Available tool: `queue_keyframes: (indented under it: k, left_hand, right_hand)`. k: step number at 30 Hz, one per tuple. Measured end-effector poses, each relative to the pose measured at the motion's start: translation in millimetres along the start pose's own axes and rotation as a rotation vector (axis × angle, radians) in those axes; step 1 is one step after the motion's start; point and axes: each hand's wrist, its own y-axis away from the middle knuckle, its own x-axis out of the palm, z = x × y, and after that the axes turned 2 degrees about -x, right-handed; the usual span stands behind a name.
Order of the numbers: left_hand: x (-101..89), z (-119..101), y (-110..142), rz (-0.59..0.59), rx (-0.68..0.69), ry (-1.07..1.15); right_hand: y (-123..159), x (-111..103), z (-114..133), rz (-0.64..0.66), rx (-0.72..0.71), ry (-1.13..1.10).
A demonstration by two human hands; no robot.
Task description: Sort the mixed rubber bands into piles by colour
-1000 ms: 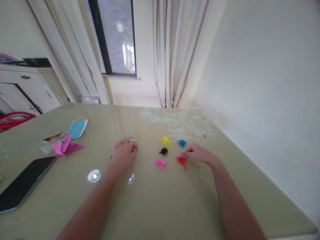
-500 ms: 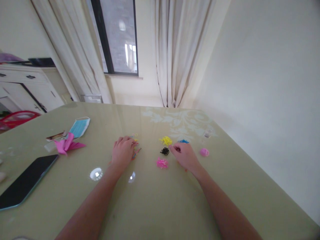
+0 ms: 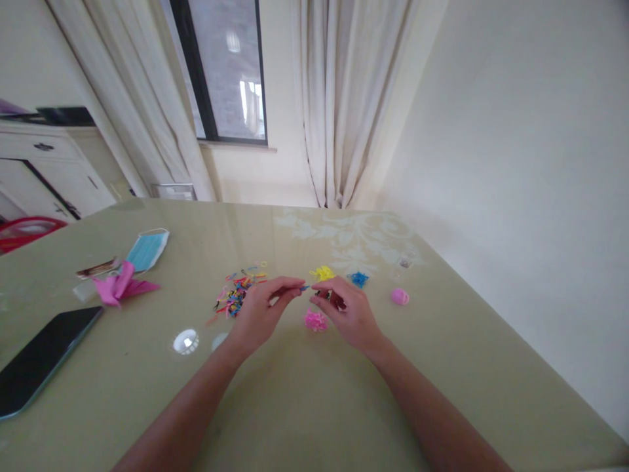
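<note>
My left hand pinches a small blue rubber band between thumb and fingertips. Facing it, my right hand has its thumb and forefinger a little apart, close to the band's end; nothing shows between them. Left of my left hand lies a mixed heap of coloured rubber bands. Around my right hand are single-colour piles: yellow bands, blue bands and pink bands. The black bands are mostly hidden behind my right fingers.
A pink round object sits to the right, with a small clear item beyond it. On the left are a black-screened phone or tablet, a pink folded-paper piece and a blue face mask. A wall borders the table's right side.
My left hand has moved right from the mixed heap, uncovering it, and now holds a blue band. My right hand has shifted slightly left and its fingers have parted. The view has tilted slightly.
</note>
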Motion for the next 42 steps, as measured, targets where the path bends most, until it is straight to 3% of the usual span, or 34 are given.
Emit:
queue_keyframes:
  k: [12, 16, 18, 21, 25, 29, 33, 37, 42]
  left_hand:
    - [3.5, -2, 4, 0.066, -0.004, -0.013]
    - [2.3, -2, 3, 0.079, 0.004, -0.037]
    - [-0.9, 2, 1, 0.067, -0.001, -0.141]
    - [-7.9, 13, -1, 0.069, -0.05, -0.494]
    - [-15.3, 25, 1, 0.136, -0.162, -0.914]
    - [-16.9, 28, 4, 0.184, -0.246, -1.06]
    - [-16.1, 29, 3, 0.203, -0.238, -1.035]
    - [-14.8, 29, 1, 0.203, -0.254, -1.052]
    - [-15.3, 30, -1, 0.158, -0.227, -1.042]
  right_hand:
    - [3, 3, -1, -0.024, -0.009, -0.014]
    - [0, -1, 2, -0.054, 0.148, -0.205]
    - [-2, -5, 3, -0.064, 0.257, -0.423]
    - [-4, -11, 4, -0.082, 0.343, -0.697]
    - [-6, -14, 8, -0.116, 0.371, -0.813]
    - [-5, -13, 12, -0.104, 0.367, -0.824]
    - [-5, -12, 13, -0.094, 0.355, -0.82]
    - [-8, -15, 3, -0.178, 0.343, -0.789]
    - [-15, -34, -32, -0.377, 0.361, -0.401]
